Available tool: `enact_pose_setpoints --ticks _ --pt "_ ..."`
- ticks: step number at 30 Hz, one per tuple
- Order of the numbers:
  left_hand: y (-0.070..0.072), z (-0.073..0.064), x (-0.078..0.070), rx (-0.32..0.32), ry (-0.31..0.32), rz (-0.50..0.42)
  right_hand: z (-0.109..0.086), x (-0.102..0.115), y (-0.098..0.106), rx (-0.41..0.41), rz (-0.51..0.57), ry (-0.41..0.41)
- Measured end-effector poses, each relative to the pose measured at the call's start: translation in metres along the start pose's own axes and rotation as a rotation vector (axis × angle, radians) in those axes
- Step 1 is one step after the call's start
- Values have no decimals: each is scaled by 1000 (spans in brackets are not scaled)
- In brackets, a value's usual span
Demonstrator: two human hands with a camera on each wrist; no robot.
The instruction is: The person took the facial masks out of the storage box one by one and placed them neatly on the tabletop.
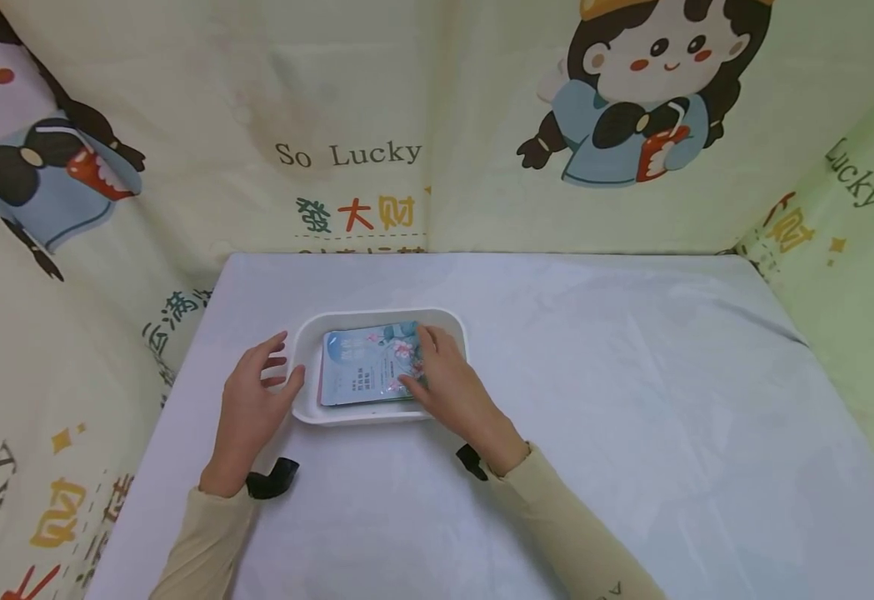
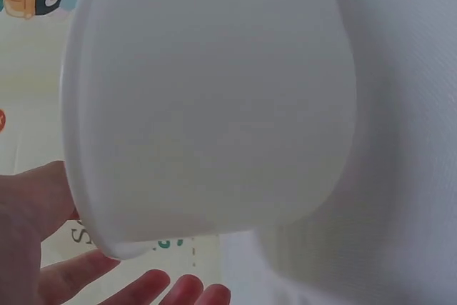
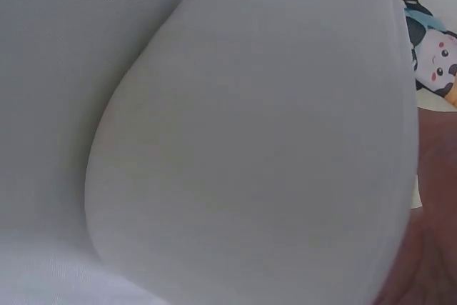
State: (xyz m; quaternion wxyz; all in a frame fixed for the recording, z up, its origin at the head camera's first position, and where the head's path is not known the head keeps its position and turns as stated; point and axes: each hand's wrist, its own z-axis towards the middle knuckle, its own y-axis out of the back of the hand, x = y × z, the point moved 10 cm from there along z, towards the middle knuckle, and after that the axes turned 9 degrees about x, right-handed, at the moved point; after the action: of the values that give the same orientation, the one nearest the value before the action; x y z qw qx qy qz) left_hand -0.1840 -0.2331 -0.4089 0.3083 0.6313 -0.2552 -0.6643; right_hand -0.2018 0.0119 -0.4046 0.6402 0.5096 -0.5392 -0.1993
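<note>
A white tray (image 1: 309, 410) with rounded corners stands on the table. Inside it lies a small stack of flat sachets; the top light-blue sachet (image 1: 362, 367) carries pink flowers and printed characters. Edges of other sachets peek out below it. My right hand (image 1: 451, 379) reaches over the tray's right end and grips the sachets' right side, thumb over the lower corner and fingers at the upper one. My left hand (image 1: 251, 404) is at the tray's left end, fingers spread and thumb right at the rim. Both wrist views are mostly filled by the tray's outer wall (image 2: 214, 105).
White cloth covers the table (image 1: 631, 400). Behind it hangs a cream printed curtain (image 1: 481, 125), which also runs down the left and right sides. A black wrist piece (image 1: 273, 479) shows by the left sleeve, another (image 1: 471, 461) by the right.
</note>
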Motion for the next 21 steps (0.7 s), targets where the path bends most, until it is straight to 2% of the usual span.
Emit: enact_pose_setpoints --ticks 12,21 --pt "-3 2 14 53 57 -65 10 3 -3 22 -17 -21" --pt "-9 6 26 140 107 -128 13 2 -7 39 -62 -37"
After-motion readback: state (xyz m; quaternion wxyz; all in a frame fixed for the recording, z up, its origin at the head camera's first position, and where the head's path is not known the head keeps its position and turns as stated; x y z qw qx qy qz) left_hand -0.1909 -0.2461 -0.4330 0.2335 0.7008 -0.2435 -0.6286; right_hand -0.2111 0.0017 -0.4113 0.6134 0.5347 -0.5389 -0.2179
